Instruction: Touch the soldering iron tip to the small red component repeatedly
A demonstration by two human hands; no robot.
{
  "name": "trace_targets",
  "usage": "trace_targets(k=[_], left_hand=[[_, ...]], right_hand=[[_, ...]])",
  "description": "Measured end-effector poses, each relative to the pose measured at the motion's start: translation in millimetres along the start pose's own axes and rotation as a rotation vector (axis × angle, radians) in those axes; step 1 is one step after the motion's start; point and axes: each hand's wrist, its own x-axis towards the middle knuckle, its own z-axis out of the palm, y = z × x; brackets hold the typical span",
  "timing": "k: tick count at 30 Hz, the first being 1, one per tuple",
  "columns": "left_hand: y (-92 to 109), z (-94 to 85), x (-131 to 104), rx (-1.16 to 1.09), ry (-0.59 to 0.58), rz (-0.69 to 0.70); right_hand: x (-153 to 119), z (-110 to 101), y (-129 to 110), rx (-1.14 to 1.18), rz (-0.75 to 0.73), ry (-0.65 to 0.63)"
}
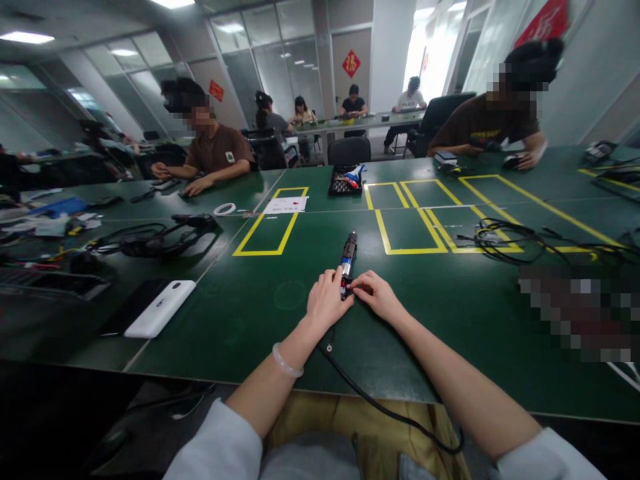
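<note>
A slim dark power tool (349, 252) with a silver and blue band lies on the green table, its tip pointing away from me. My left hand (327, 297) is wrapped over its near end. At the right side of that end, my right hand (379, 296) has its thumb and forefinger pinched at a small red part; whatever lies between the fingertips is too small to make out. A black cable (370, 395) with a small metal ring near its upper end runs from under my left hand over the table edge.
At left are a white power bank (160, 309), a tape roll (225, 209) and tangled black cables (150, 238). Ahead stand a black tray (345, 189) and a paper sheet (286, 205). More cables (505, 235) lie right. Two people sit across the table.
</note>
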Motion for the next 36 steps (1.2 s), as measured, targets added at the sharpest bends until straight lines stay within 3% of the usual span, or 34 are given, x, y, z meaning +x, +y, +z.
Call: trace_targets(k=[11, 20, 27, 36], left_hand=[[5.6, 0.2, 9.1, 0.152, 0.049, -0.023], [-14.9, -13.1, -0.2, 0.194, 0.026, -0.01], [-61.2, -31.3, -22.3, 0.315, 0.015, -0.089], [-155.3, -68.4, -56.8, 0.412, -0.046, -0.345]], right_hand=[[-3.5, -4.2, -6.0, 0.124, 0.069, 0.019], [-4.7, -6.3, -6.1, 0.159, 0.099, -0.013], [-6.0, -7.6, -6.6, 0.117, 0.097, -0.045], [-6.4, -5.3, -3.8, 0.088, 0.101, -0.066]])
